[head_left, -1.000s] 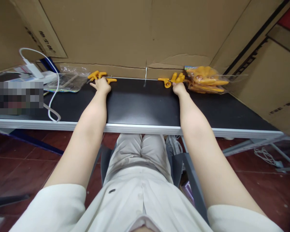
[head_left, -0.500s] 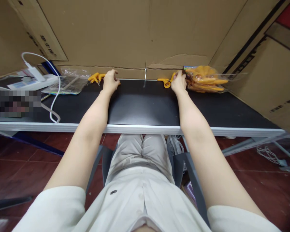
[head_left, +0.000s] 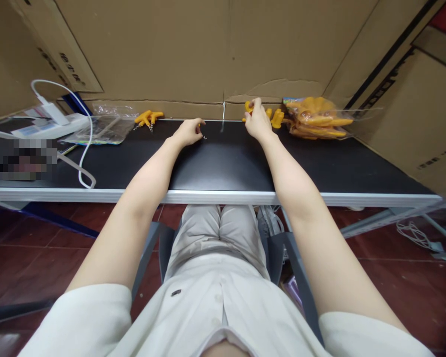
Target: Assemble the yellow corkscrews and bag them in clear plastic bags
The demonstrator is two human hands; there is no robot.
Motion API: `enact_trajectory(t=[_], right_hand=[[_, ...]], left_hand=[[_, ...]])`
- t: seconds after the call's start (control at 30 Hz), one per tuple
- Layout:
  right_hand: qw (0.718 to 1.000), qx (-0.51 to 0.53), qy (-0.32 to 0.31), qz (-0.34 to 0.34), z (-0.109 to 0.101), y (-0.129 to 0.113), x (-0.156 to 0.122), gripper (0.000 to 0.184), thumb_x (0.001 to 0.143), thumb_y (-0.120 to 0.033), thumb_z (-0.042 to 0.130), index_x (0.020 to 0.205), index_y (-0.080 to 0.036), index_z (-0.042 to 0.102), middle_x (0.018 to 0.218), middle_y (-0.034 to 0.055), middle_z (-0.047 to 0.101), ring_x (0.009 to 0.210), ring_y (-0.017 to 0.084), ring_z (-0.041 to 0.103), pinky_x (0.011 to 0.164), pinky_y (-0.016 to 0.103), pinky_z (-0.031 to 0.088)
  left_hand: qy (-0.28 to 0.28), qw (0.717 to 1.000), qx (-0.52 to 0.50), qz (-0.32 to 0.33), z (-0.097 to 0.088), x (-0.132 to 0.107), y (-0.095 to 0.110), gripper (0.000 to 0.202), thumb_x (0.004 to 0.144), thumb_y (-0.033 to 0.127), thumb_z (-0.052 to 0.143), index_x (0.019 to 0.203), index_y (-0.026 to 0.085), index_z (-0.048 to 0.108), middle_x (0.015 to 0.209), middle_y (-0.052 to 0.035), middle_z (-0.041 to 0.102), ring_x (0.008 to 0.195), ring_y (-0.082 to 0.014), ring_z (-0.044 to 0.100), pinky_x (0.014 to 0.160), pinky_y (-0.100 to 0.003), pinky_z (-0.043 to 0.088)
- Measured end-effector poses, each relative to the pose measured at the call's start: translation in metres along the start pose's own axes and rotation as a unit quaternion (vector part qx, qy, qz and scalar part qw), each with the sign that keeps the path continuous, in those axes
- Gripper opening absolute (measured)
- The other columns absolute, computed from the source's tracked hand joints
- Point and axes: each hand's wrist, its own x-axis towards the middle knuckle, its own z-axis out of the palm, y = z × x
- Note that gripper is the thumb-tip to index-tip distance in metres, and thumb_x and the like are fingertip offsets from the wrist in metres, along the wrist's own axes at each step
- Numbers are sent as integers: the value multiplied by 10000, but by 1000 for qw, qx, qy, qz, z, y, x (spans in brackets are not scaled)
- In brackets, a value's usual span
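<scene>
My left hand (head_left: 188,132) rests on the black table top (head_left: 223,158), its fingers curled round a small piece with a thin metal chain (head_left: 204,136) trailing out to the right. My right hand (head_left: 257,120) is lifted a little near the back edge, pinching a yellow plastic piece (head_left: 248,106). Loose yellow pieces (head_left: 148,117) lie at the back left of the table. More yellow pieces (head_left: 277,117) lie just right of my right hand. A clear bag full of yellow pieces (head_left: 314,119) sits at the back right.
A clear plastic bag (head_left: 104,128) lies at the back left beside a white power strip (head_left: 46,126), whose white cable (head_left: 82,158) loops toward the front edge. Cardboard walls (head_left: 223,49) close in the back and right side. My lap is under the table.
Both hands have moved inward from the piles of yellow pieces toward the middle of the table. The right hand has picked up a yellow piece; the left now trails a small chain.
</scene>
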Motion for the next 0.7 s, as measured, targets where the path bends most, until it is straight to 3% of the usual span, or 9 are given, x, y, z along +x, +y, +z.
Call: enact_trajectory(t=[0.1,0.17,0.27,0.33,0.4,0.53,0.7], right_hand=[[1000,-2,-15,-14,3,5,1,449,1107,-362,555,1532,-240,479,1531,192,615,1451,418,616,1238,657,442],[999,-4,-29,-19,4,8,0,486,1081,-339,600,1538,-220,487,1526,203,633,1437,416,630,1240,644,451],[998,-1,-54,-33,6,11,0,529,1038,-305,663,1536,-209,508,1502,200,667,1421,405,646,1234,619,480],[997,-1,-65,-40,8,12,0,542,1021,-288,683,1532,-203,526,1475,196,689,1409,402,657,1224,617,500],[997,-6,-69,-40,9,11,0,541,1009,-265,689,1524,-182,545,1454,204,702,1401,408,667,1221,623,507],[996,-15,-79,-45,8,7,-1,545,992,-230,683,1518,-155,564,1473,213,701,1413,408,669,1243,625,491],[993,-26,-105,-50,9,5,-1,515,1000,-242,665,1501,-157,579,1490,220,701,1415,406,670,1247,606,494]], left_hand=[[22,999,30,-3,4,2,-9,646,876,120,498,1491,118,699,1477,-194,698,1415,-315,650,1260,-432,478],[10,999,47,-24,5,1,-15,685,916,133,464,1575,147,652,1661,-202,580,1582,-347,518,1329,-500,409],[-41,994,60,-79,4,-3,-21,742,972,207,457,1711,255,512,1828,-141,400,1726,-390,294,1380,-683,257],[-50,992,63,-94,3,-4,-23,744,973,237,474,1714,306,497,1845,-110,378,1752,-393,222,1376,-747,191],[-31,992,74,-99,2,-4,-23,718,953,239,499,1668,284,547,1793,-150,452,1724,-409,282,1362,-755,224],[-15,985,93,-146,0,-2,-23,677,929,267,562,1602,209,606,1589,-244,632,1506,-465,568,1261,-691,439],[-6,988,103,-117,-4,-1,-28,634,913,257,577,1532,204,702,1585,-199,657,1516,-427,579,1273,-560,475]])
